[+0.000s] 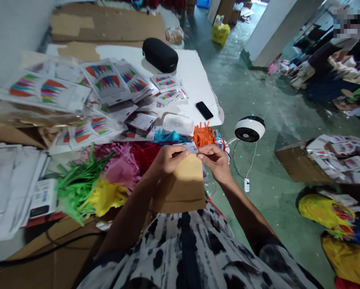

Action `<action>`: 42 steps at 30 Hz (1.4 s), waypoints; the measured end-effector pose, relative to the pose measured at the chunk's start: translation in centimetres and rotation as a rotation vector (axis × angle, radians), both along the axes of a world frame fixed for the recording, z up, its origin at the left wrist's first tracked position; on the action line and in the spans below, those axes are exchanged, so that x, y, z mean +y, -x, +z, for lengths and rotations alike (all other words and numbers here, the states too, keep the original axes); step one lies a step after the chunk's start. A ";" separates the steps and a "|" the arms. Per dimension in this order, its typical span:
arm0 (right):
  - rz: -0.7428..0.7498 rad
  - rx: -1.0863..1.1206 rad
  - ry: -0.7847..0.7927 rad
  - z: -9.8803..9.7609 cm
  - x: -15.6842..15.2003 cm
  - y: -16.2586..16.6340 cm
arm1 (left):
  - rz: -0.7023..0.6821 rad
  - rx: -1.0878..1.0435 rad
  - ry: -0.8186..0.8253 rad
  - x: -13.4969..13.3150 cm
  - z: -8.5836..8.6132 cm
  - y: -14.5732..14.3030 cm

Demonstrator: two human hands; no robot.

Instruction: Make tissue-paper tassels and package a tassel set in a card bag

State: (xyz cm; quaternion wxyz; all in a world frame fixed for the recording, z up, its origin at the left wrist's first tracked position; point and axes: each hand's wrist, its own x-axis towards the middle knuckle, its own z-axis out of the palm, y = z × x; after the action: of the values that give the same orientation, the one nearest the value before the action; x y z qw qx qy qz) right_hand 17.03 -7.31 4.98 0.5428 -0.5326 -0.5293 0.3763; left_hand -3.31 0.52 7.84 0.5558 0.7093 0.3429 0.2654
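Note:
My left hand (167, 159) and my right hand (216, 159) meet over my lap, both pinching a small white printed card or label (191, 147) between fingertips. Under them lies a tan cardboard piece (182, 184) resting on my lap. Just beyond the hands sit piles of coloured tissue fringe: orange (202, 135), blue (167, 137), red (145, 154), pink (119, 164), green (77, 182) and yellow (106, 196).
Stacks of printed packaging cards (107, 82) cover the white board (194, 76), with a black case (160, 54), a phone (204, 110) and a clear plastic box (177, 123). A small white fan (249, 129) stands on the green floor. A carton of packs (333, 158) sits right; another person (333, 60) sits far right.

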 end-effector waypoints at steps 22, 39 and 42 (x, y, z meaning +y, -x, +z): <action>0.040 -0.282 -0.062 1.5 -1.2 -0.2 | 0.023 0.127 -0.261 -0.9 -0.2 0.5; 0.099 -0.368 -0.159 2.2 -1.6 -0.8 | -0.033 0.172 -0.434 -2.2 0.1 0.4; 0.047 -0.579 -0.326 1.9 -1.9 -0.9 | -0.029 0.180 -0.434 -2.2 -0.1 0.4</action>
State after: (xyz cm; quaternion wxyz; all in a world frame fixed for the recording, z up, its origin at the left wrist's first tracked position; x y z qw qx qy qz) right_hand 17.97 -9.17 6.83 0.4391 -0.5113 -0.7269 0.1319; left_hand -3.67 -1.69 7.75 0.3613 0.8378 0.3156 0.2605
